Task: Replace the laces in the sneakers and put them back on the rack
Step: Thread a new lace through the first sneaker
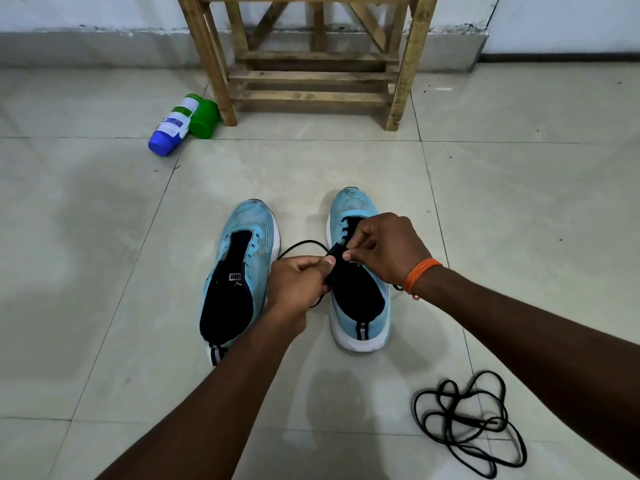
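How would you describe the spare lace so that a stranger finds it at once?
From the wooden rack at the wall, come forward past the two blue sneakers on the tiles. Nearer the camera than the right sneaker lies a black lace. Unlike the threaded lace in that shoe, it is a loose tangle, touching no shoe.

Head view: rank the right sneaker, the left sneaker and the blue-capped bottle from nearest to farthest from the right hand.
1. Right sneaker, directly under the right hand, which pinches its black lace.
2. Left sneaker, alongside, to the left.
3. Blue-capped bottle, lying far left by the wooden rack.
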